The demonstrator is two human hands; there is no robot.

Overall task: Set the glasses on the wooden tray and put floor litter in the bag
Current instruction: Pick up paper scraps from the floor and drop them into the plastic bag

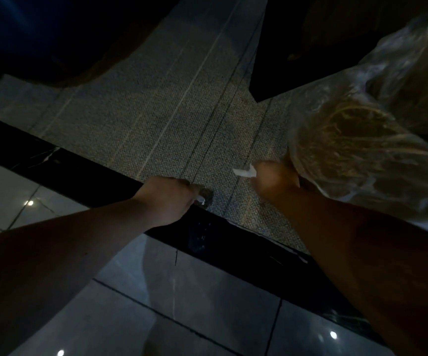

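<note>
While I am watching, my left hand (168, 199) is pinching a white scrap (201, 200) on the carpet (156, 119); my right hand (276, 179), at three o'clock, is pinching white litter (242, 172) beside the plastic bag (367, 140).

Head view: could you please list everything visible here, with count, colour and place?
Bag: one, clear plastic, right, above the carpet.
White scrap: one, at the right fingertips.
White scrap: one, small, at the left fingertips, by the carpet edge.
Carpet: one, grey, striped, centre.
Border strip: one, black, between carpet and tiles.
Tiles: several, glossy grey, bottom.
Left hand: grip on scrap.
Right hand: grip on scrap, beside the bag.
</note>
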